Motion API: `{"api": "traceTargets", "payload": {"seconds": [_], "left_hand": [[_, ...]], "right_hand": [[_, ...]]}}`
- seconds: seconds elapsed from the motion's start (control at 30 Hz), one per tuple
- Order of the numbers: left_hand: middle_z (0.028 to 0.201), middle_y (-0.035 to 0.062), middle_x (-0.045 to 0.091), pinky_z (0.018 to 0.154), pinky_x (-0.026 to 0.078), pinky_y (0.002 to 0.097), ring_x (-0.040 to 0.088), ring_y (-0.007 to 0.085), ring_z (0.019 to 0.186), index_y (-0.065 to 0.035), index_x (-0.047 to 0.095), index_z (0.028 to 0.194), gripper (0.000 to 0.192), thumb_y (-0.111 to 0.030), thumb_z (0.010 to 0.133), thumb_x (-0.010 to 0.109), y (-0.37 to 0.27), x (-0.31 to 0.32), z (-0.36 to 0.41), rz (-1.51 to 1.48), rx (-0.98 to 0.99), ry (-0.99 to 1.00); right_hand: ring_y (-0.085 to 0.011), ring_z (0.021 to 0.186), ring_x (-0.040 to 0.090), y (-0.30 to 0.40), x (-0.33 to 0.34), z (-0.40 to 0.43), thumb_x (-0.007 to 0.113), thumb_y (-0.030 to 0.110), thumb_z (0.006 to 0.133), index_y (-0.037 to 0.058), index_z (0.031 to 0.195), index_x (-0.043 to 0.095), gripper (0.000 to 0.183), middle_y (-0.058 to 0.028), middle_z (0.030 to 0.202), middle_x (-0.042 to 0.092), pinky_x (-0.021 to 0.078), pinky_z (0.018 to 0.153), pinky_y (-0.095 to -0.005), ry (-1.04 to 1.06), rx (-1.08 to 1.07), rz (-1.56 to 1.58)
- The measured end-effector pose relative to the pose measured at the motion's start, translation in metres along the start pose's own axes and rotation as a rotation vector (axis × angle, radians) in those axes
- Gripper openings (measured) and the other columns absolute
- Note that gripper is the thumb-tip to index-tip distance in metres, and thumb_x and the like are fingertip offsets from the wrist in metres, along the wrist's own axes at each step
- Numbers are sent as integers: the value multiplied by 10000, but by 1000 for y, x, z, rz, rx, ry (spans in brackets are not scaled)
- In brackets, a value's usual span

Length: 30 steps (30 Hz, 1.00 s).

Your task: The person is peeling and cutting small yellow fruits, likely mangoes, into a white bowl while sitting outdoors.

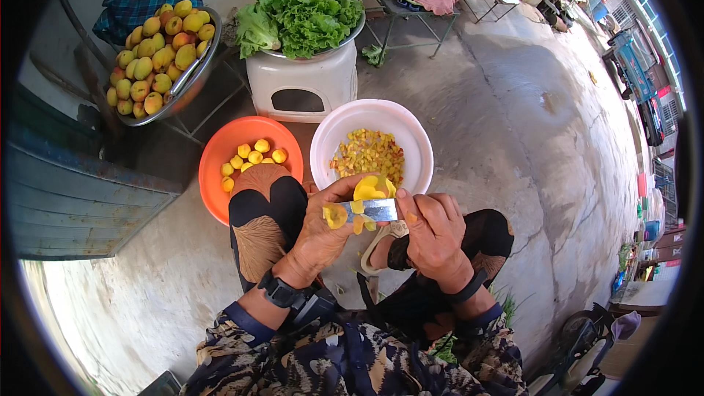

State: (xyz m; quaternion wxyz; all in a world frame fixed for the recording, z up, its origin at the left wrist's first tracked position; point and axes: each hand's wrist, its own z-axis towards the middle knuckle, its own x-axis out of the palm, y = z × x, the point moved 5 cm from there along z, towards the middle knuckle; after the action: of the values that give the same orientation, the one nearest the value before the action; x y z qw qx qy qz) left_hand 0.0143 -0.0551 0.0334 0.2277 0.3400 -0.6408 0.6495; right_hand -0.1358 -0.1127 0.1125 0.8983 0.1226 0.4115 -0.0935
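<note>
My left hand (322, 234) grips a peeled yellow fruit (373, 187), apricot or small peach. In my right hand (437, 234) is a knife (383, 210), its broad blade lying flat against the near side of the fruit. Thin yellow parings (334, 215) cling to the blade and hang at my left fingers; the handle is hidden in my grip. Just beyond both hands stands a pale pink basin (423, 148) with small yellow and reddish fruit pieces (369, 154) inside. An orange basin (208, 168) by my left knee holds several peeled fruits (254, 157), partly covered by the knee.
Unpeeled fruits (159, 55) fill a metal bowl (192, 88) at the upper left. Leafy lettuce (308, 14) sits in a bowl on a white plastic stool (302, 80). A blue-green metal panel (82, 203) stands at left. A metal-framed chair (410, 11) bears a pink cloth.
</note>
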Motion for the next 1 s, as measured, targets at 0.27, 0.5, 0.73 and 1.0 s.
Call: {"api": "traceTargets", "payload": {"seconds": [0.27, 0.5, 0.73, 1.0], "left_hand": [[1258, 149, 605, 897, 588, 414, 634, 245, 1124, 60, 460, 1378, 684, -198, 840, 795, 7, -9, -5, 226, -158, -119], [1249, 86, 616, 1028, 476, 320, 600, 157, 1138, -1, 528, 1355, 612, -9, 793, 769, 2, -6, -2, 221, -94, -102], [1252, 116, 607, 904, 585, 355, 625, 193, 1121, 43, 508, 1337, 511, -9, 869, 704, 7, 0, -3, 356, -54, -152], [1240, 86, 616, 968, 512, 284, 607, 142, 1120, 15, 517, 1332, 597, 14, 800, 785, 8, -8, -2, 286, -40, -107]], "right_hand": [[-256, 774, 601, -14, 14, -8, 639, 43, 645, -43, 1200, 660, 562, -105, 959, 610, 483, 678, -362, -29, 102, 13], [-254, 742, 594, -7, 16, -7, 622, 23, 610, -49, 1170, 672, 567, -104, 913, 608, 485, 661, -359, -29, 63, 80], [-267, 738, 592, -31, 23, -21, 623, 11, 632, -64, 1163, 667, 538, -113, 905, 606, 487, 654, -363, -72, 188, 66], [-254, 735, 585, -8, 19, -15, 620, 24, 656, -63, 1158, 665, 511, -103, 906, 601, 490, 667, -359, -12, 95, 100]]}}
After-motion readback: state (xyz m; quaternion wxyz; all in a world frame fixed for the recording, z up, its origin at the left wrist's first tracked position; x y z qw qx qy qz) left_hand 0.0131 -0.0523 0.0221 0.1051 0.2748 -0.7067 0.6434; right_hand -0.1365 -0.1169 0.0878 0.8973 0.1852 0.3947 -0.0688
